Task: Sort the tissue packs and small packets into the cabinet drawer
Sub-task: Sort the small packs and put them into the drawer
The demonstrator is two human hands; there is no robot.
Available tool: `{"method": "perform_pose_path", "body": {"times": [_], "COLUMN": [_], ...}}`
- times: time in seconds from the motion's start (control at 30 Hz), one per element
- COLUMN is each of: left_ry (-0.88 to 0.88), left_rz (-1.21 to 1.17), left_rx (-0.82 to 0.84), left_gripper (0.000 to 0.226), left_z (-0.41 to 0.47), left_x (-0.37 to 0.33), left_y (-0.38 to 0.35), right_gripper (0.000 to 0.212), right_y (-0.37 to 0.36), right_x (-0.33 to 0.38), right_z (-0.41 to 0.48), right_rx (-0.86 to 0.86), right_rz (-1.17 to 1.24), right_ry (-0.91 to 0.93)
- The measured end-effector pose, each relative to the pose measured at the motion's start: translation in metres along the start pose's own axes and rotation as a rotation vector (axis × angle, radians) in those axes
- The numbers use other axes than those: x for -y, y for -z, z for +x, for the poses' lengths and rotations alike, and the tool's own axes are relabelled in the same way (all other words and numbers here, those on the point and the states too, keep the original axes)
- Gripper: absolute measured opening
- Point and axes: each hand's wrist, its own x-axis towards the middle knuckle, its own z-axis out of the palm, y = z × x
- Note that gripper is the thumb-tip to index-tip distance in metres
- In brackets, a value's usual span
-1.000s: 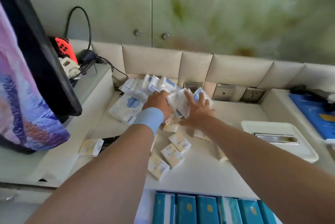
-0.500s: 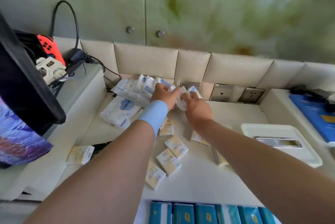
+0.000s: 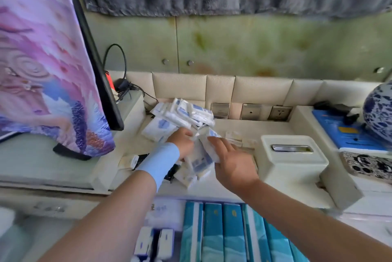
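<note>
Both hands hold one bundle of white-and-blue tissue packs above the cream counter. My left hand, with a light blue wristband, grips the bundle's left side. My right hand grips its right side. More white-and-blue tissue packs lie piled at the counter's back. Small cream packets sit to the right of the hands, and one small packet lies at the left. The open drawer at the bottom holds upright teal packs and a few white packs.
A cream tissue box stands right of the hands. A screen with a black frame leans at the left. Wall sockets sit in the padded back panel. A blue-and-white vase stands on a blue box at far right.
Both hands lifted a bundle of tissue packs from the back pile and drew it toward me, over the small packets. The camera tilted, showing more of the drawer.
</note>
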Motion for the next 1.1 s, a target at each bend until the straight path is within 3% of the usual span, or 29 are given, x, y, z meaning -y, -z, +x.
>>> {"method": "perform_pose_path", "body": {"times": [0.17, 0.23, 0.3, 0.37, 0.47, 0.53, 0.63, 0.7, 0.8, 0.9, 0.97, 1.03, 1.1], "left_ry": [0.003, 0.028, 0.051, 0.063, 0.092, 0.120, 0.144, 0.112, 0.103, 0.140, 0.127, 0.125, 0.113], "left_rz": [0.188, 0.199, 0.216, 0.201, 0.170, 0.132, 0.068, 0.002, -0.207, -0.189, 0.078, 0.373, 0.483], "left_rx": [-0.007, -0.034, -0.067, -0.104, -0.115, -0.082, -0.009, 0.022, 0.100, 0.159, 0.240, 0.309, 0.304], "left_gripper": [0.044, 0.050, 0.055, 0.055, 0.052, 0.052, 0.052, 0.050, 0.052, 0.049, 0.042, 0.038, 0.032], "left_z": [-0.064, -0.087, -0.106, -0.123, -0.144, -0.157, -0.171, -0.176, -0.179, -0.175, -0.173, -0.178, -0.179], "left_x": [0.053, 0.073, 0.089, 0.103, 0.123, 0.135, 0.147, 0.149, 0.146, 0.148, 0.151, 0.152, 0.154], "left_y": [-0.006, -0.010, -0.011, -0.011, -0.011, -0.015, -0.025, -0.031, -0.038, -0.041, -0.042, -0.047, -0.054], "right_gripper": [0.062, 0.062, 0.060, 0.063, 0.064, 0.072, 0.052, 0.044, 0.052, 0.046, 0.040, 0.032, 0.023], "right_y": [0.012, 0.002, -0.007, -0.013, -0.015, -0.011, -0.001, 0.006, 0.016, 0.022, 0.022, 0.018, 0.013], "right_x": [0.015, 0.016, 0.017, 0.017, 0.018, 0.024, 0.040, 0.056, 0.078, 0.083, 0.081, 0.079, 0.084], "right_z": [-0.093, -0.121, -0.140, -0.155, -0.177, -0.185, -0.176, -0.164, -0.149, -0.147, -0.149, -0.153, -0.159], "right_rx": [-0.046, 0.026, 0.110, 0.252, 0.601, 0.737, 0.616, 0.493, 0.556, 0.628, 0.614, 0.630, 0.695], "right_rz": [0.044, -0.007, -0.036, -0.068, -0.167, -0.101, 0.105, 0.411, 1.016, 1.133, 0.992, 0.706, 0.523], "right_ry": [0.294, 0.404, 0.397, 0.352, 0.311, 0.175, -0.101, -0.344, -0.762, -0.885, -0.821, -0.605, -0.404]}}
